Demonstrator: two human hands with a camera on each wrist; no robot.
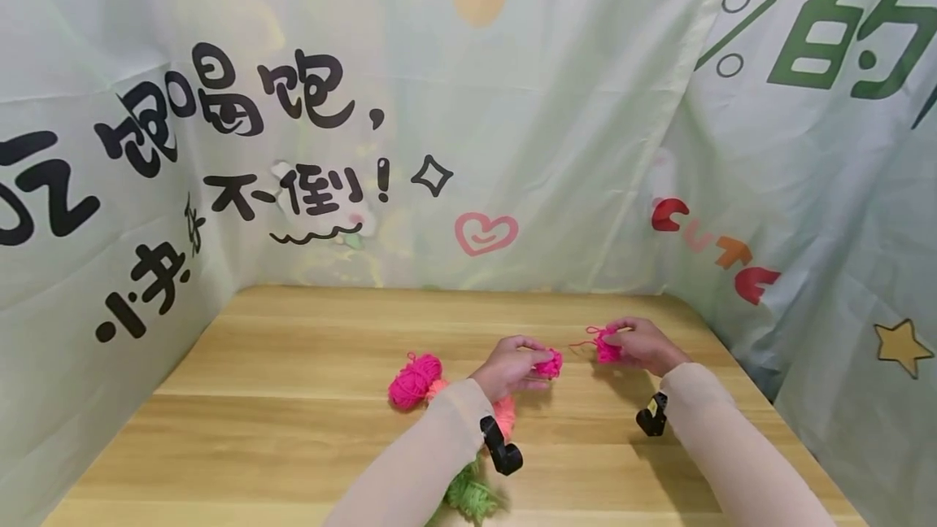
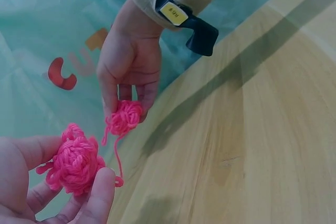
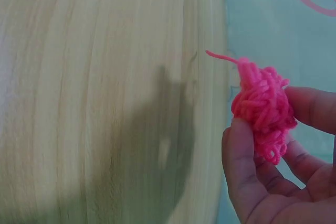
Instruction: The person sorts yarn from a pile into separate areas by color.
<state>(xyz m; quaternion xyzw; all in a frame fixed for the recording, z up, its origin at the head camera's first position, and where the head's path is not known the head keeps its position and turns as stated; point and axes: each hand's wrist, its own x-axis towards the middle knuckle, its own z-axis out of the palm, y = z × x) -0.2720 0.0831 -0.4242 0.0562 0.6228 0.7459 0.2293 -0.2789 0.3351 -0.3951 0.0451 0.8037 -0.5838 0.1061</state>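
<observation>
Over the right part of the wooden table, my left hand point(image 1: 503, 368) pinches a small pink crocheted piece point(image 2: 76, 164) between thumb and fingers. To the right of it, my right hand point(image 1: 644, 344) holds another pink crocheted piece point(image 3: 264, 100) by its fingertips. The right-hand piece has a lumpy knit with small loops, and a loose yarn tail point(image 2: 117, 156) hangs from it toward the left hand. A gap separates the two pieces in the head view. Both are held up off the tabletop, with shadows below.
A bright pink yarn ball point(image 1: 415, 381) lies left of my left forearm. Coral yarn point(image 1: 505, 415) and green yarn point(image 1: 471, 494) are partly hidden by that sleeve. Printed cloth point(image 1: 556, 185) walls in the back and both sides of the table point(image 1: 293, 413).
</observation>
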